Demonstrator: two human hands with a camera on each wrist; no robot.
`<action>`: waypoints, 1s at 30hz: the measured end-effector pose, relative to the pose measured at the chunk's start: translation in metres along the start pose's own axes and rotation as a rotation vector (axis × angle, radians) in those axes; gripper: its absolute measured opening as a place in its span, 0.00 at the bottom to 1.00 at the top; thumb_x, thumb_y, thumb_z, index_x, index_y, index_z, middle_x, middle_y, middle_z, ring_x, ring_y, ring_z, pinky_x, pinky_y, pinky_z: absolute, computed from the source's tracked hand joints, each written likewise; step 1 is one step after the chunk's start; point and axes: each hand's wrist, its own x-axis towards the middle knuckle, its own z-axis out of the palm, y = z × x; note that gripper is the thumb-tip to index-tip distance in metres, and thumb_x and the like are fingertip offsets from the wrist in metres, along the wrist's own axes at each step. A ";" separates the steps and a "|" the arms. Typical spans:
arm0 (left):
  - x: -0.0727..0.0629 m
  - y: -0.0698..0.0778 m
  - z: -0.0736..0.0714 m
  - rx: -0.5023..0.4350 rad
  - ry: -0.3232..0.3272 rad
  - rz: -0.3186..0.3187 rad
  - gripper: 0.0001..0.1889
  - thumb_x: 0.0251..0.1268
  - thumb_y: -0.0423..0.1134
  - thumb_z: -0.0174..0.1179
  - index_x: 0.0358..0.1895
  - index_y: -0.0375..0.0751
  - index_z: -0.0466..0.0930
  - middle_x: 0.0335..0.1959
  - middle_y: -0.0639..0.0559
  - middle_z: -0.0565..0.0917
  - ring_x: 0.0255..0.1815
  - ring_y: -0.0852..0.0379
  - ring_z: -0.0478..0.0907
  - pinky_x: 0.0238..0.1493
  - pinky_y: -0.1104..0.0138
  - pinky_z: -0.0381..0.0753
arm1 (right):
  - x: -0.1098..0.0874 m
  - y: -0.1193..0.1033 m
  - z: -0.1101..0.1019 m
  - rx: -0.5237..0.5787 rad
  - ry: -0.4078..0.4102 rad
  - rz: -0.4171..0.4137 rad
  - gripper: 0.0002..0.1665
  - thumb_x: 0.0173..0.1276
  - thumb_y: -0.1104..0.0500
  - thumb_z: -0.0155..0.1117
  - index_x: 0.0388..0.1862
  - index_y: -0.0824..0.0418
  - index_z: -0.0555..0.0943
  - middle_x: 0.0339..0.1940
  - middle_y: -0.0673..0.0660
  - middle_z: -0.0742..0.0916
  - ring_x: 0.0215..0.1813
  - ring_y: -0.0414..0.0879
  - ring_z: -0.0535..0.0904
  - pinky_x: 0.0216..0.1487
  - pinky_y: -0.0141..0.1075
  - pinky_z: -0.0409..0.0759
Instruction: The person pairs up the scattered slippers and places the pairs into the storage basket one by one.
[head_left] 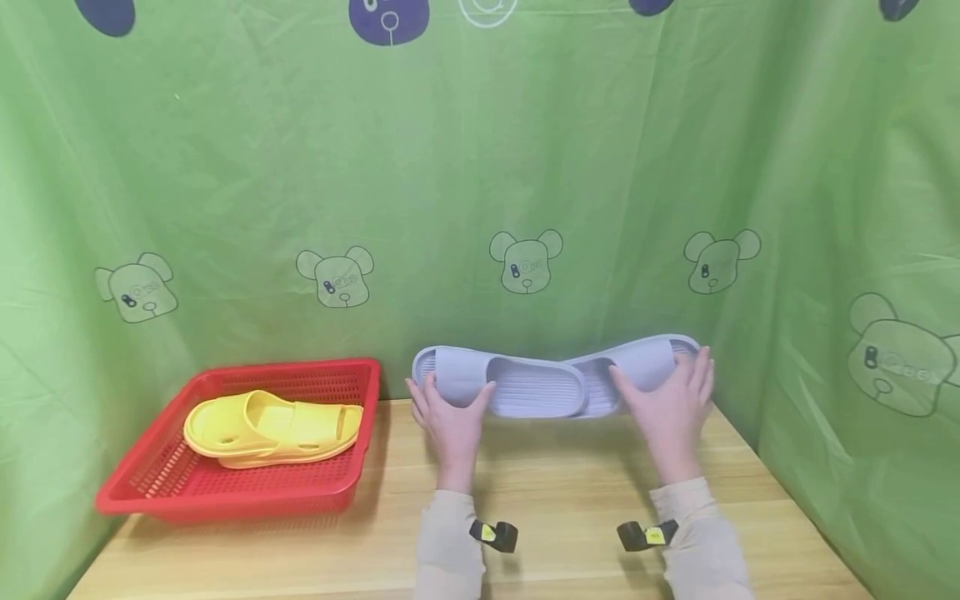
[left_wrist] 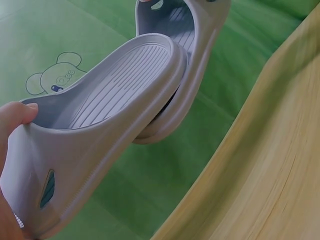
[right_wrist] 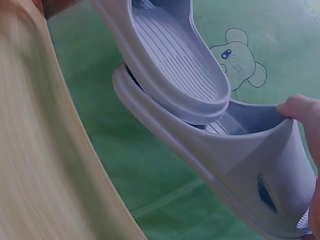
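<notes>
Two lavender slide slippers point in opposite directions, their heels overlapping in the middle. My left hand (head_left: 453,421) grips the left slipper (head_left: 534,390) by its strap, thumb at the strap's inner edge. With the thumb likewise at the strap edge, my right hand (head_left: 673,408) holds the right slipper (head_left: 647,363). In the left wrist view, the heel of the left slipper (left_wrist: 120,90) lies over that of the right slipper (left_wrist: 205,45). From the right wrist, the strap of the right slipper (right_wrist: 240,165) shows a small slot in its side.
At the left of the wooden table (head_left: 555,500) stands a red perforated basket (head_left: 367,442) with yellow slippers (head_left: 300,429) stacked inside. A green curtain (head_left: 450,150) printed with bear heads encloses the back and sides. Black straps circle both wrists.
</notes>
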 end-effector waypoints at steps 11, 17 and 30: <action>-0.006 0.004 0.007 -0.006 0.014 -0.004 0.56 0.31 0.62 0.78 0.69 0.43 0.64 0.80 0.38 0.44 0.78 0.36 0.48 0.67 0.40 0.66 | -0.003 -0.002 0.007 -0.013 0.031 0.000 0.65 0.49 0.28 0.70 0.71 0.69 0.58 0.82 0.61 0.41 0.81 0.62 0.36 0.75 0.67 0.41; -0.008 0.005 0.008 -0.018 0.023 -0.005 0.56 0.31 0.60 0.79 0.69 0.41 0.64 0.80 0.38 0.44 0.78 0.36 0.48 0.70 0.41 0.62 | -0.004 -0.002 0.009 -0.013 0.050 -0.003 0.65 0.48 0.28 0.71 0.71 0.69 0.58 0.82 0.60 0.42 0.81 0.62 0.38 0.75 0.66 0.42; -0.011 0.007 0.012 0.001 0.030 0.008 0.55 0.31 0.61 0.79 0.67 0.38 0.65 0.79 0.34 0.48 0.76 0.33 0.51 0.67 0.40 0.66 | -0.010 -0.009 0.013 0.004 0.088 -0.033 0.62 0.47 0.34 0.75 0.68 0.70 0.60 0.82 0.61 0.46 0.81 0.60 0.40 0.76 0.64 0.44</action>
